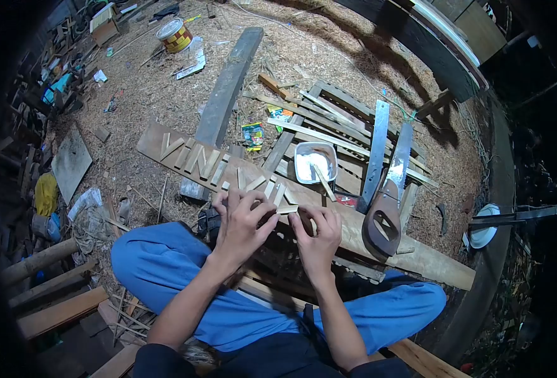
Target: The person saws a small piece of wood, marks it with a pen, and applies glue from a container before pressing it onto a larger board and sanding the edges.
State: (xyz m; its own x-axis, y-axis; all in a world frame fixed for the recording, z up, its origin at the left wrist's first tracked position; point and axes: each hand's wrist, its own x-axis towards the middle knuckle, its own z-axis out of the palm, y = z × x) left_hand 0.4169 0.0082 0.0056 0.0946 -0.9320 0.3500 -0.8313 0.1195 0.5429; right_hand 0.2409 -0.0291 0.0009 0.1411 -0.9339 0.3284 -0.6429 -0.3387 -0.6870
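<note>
A long thin board (439, 265) lies across in front of my lap, with short wooden strips (210, 163) standing out on it in slanted, letter-like shapes. My left hand (244, 217) is bent over the board, thumb and forefinger at the left end of a small wooden strip (287, 209). At that strip's right end are the curled fingers and thumb of my right hand (318, 233). Just beyond the hands sits a square white tub (298, 165) of white paste, a flat stick (323, 181) leaning in it.
A handsaw (386, 211) rests on the board at the right, beside a metal blade (377, 142). Behind are slatted wood (341, 120), a thick plank (233, 85) and a yellow-red can (176, 38). Shavings cover the ground; a white bowl (483, 225) lies far right.
</note>
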